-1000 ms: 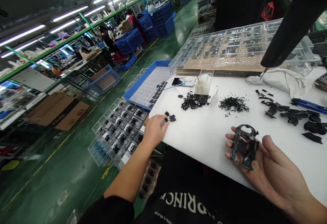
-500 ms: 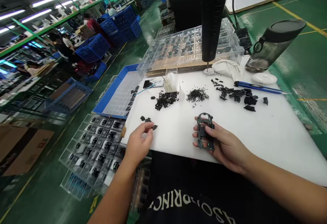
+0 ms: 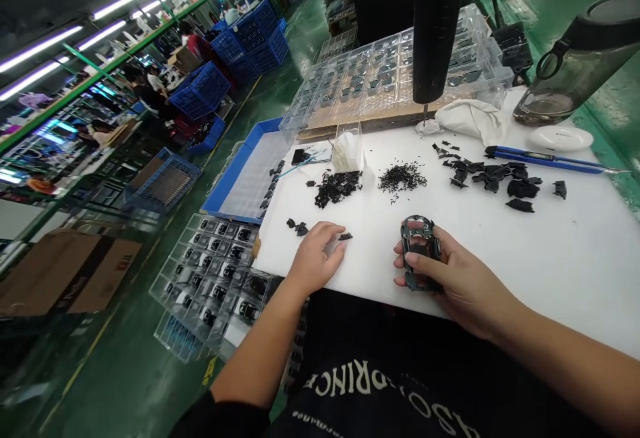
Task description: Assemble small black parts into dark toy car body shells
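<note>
My right hand (image 3: 457, 278) grips a dark car-shaped plastic shell (image 3: 420, 251) with openings, its thumb across the face and fingertips at the left side. To its left, over the white table top, my left hand (image 3: 317, 258) has a small black plastic piece (image 3: 345, 236) between its thumb and index fingertips. Two or so similar black pieces (image 3: 299, 227) lie just beyond that hand. Farther back are a heap of black parts (image 3: 338, 188) and a pile of tiny black screws (image 3: 401, 177). Larger black plastic pieces (image 3: 493, 175) are scattered at the right.
A black electric screwdriver (image 3: 435, 31) hangs over the table's back. Clear compartment trays (image 3: 370, 78) stand behind it. A blue-rimmed tray (image 3: 227, 175) and stacked part trays (image 3: 215, 265) are at left. A blue pen-like tool (image 3: 545, 158), white case (image 3: 561, 138) and bottle (image 3: 575, 65) lie right.
My left hand has moved right, toward the shell, with the small black piece at its fingertips. The shell has tilted slightly in my right hand. The view has shifted too.
</note>
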`<act>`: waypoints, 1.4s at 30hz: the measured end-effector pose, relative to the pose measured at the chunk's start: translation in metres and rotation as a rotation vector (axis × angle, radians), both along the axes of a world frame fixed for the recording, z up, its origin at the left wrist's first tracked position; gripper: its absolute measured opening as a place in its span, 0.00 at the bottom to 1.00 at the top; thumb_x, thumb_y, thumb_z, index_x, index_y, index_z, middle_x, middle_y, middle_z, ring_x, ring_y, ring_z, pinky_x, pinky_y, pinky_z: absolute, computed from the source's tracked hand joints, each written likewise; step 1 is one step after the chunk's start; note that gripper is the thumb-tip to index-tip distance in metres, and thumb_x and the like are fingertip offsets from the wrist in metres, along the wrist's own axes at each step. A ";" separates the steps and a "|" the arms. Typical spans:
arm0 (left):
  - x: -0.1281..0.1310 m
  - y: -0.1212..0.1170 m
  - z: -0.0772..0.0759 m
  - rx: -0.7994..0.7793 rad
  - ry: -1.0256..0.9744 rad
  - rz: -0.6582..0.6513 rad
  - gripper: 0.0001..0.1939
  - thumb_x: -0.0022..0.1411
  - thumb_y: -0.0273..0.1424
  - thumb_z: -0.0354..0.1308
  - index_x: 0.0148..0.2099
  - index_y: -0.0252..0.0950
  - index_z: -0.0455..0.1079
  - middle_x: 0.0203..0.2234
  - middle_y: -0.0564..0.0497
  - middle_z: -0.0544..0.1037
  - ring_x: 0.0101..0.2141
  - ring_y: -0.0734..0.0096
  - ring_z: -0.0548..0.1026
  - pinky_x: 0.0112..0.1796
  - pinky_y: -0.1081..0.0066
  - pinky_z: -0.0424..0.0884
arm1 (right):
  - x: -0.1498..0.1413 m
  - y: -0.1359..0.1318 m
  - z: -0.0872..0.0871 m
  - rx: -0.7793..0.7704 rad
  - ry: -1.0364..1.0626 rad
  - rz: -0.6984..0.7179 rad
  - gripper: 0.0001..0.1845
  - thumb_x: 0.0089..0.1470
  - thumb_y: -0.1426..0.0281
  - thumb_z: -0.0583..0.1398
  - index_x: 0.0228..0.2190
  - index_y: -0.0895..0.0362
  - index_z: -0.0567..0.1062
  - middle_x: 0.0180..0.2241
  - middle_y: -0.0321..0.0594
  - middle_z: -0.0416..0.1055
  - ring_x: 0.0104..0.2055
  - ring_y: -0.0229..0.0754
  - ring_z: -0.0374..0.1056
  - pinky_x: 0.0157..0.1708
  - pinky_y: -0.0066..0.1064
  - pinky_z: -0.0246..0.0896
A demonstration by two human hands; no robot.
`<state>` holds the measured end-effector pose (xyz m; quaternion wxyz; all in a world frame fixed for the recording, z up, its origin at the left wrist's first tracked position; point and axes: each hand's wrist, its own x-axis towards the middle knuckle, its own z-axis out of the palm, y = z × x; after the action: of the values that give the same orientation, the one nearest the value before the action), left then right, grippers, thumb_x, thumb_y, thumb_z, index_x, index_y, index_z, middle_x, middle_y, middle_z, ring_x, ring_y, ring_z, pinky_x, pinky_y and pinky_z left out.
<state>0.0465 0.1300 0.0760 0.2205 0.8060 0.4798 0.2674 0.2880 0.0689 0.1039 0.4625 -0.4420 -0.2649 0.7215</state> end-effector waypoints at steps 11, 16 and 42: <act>0.002 0.000 -0.007 0.012 0.027 0.032 0.09 0.64 0.29 0.56 0.46 0.39 0.73 0.42 0.48 0.74 0.41 0.69 0.73 0.43 0.68 0.72 | 0.001 -0.003 -0.004 0.040 -0.070 0.079 0.26 0.56 0.62 0.66 0.52 0.48 0.63 0.45 0.38 0.68 0.46 0.44 0.68 0.45 0.40 0.74; 0.000 0.001 -0.006 0.137 0.092 -0.033 0.07 0.63 0.27 0.55 0.43 0.36 0.72 0.36 0.48 0.76 0.39 0.66 0.74 0.42 0.65 0.72 | -0.002 0.000 -0.001 0.013 -0.114 0.115 0.28 0.55 0.64 0.66 0.53 0.50 0.60 0.46 0.41 0.68 0.47 0.46 0.69 0.46 0.42 0.73; 0.082 0.008 0.033 0.366 0.011 -0.252 0.06 0.64 0.27 0.55 0.41 0.35 0.73 0.33 0.48 0.78 0.36 0.68 0.74 0.39 0.66 0.73 | -0.002 0.000 0.005 0.055 -0.186 0.180 0.20 0.58 0.63 0.63 0.49 0.51 0.62 0.42 0.38 0.70 0.40 0.47 0.75 0.46 0.43 0.72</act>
<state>0.1281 0.1379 0.1092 0.0997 0.8876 0.3199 0.3160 0.2856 0.0684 0.1093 0.3815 -0.4684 -0.3649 0.7084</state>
